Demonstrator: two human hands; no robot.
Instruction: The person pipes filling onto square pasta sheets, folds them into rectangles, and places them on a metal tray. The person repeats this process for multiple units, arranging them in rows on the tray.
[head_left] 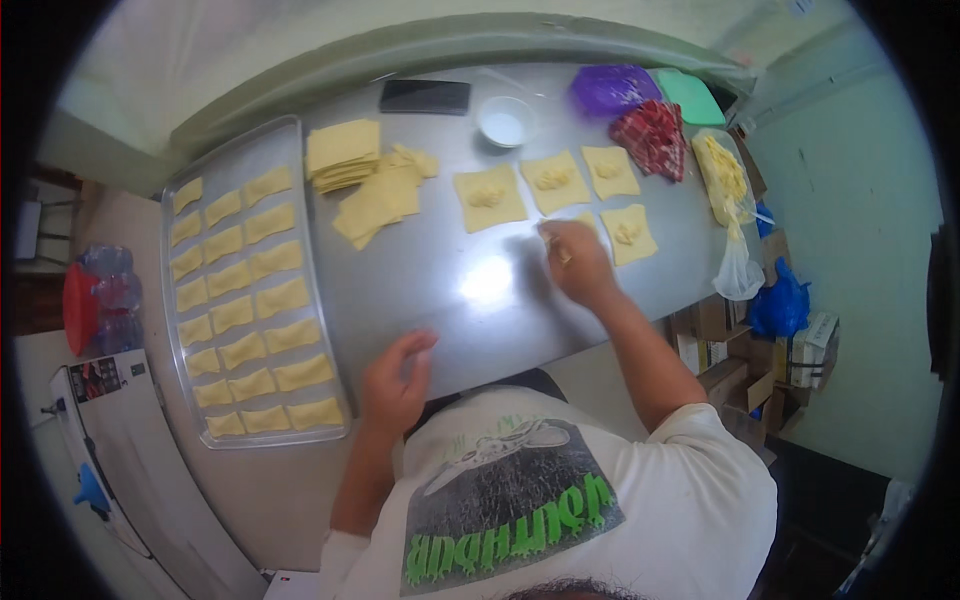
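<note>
My right hand (580,262) is closed over a partly hidden dough square (588,221), with a bit of pale yellow filling showing at its fingers. Around it lie several flat dough squares (466,219), each with a small heap of shredded filling (488,194) in the middle. Close to the table's near edge, my left hand (396,384) holds nothing, its fingers stretched out and a little apart. Toward the back left rests a stack of dough sheets (343,150), with loose sheets (385,202) fanned out beside it.
A metal tray (325,345) with rows of folded dough pieces lies at left. Behind are a dark phone (425,97) and a white bowl (503,122). Purple (610,90) and green containers (688,95), a red checked cloth (650,138) and a filling tub (722,178) occupy the far right.
</note>
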